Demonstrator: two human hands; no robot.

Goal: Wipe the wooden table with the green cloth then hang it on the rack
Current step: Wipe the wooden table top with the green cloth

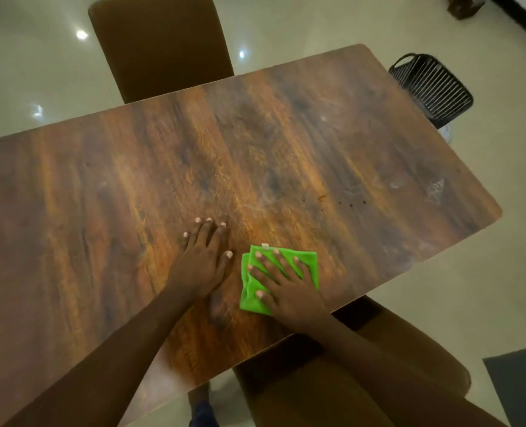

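Head view, one frame. Nearest to me, a brown chair seat (pixel 332 392) sits under my right forearm, tucked partly beneath the near edge of the worktop (pixel 107 192).

My right hand (pixel 289 285) lies palm down on the green cloth (pixel 251 295), fingers spread wide and flat. It presses the cloth against the wood rather than gripping it; no finger curls round an edge. The cloth is folded into a rough square, with doubled layers showing along its left side and a small pale tag (pixel 265 246) poking out at the far edge, just beyond my fingertips. It sits near the worktop's near edge, directly under that hand.

My left hand (pixel 203 257) rests just left of the cloth, apart from it by a narrow strip of bare wood. It is open and flat, fingers extended, holding nothing; its thumb points toward the cloth.

Beyond the right hand, further out and to the right, I note a few small dark spots (pixel 351 204) on the wood and pale smeared marks (pixel 434 188) near the right end.

Beyond the left hand, past the far edge, a second brown chair back (pixel 160 44) stands pushed in. Far right of the right hand, on the glossy floor (pixel 24 72) off the worktop's corner, stands a black slatted basket (pixel 432 87).
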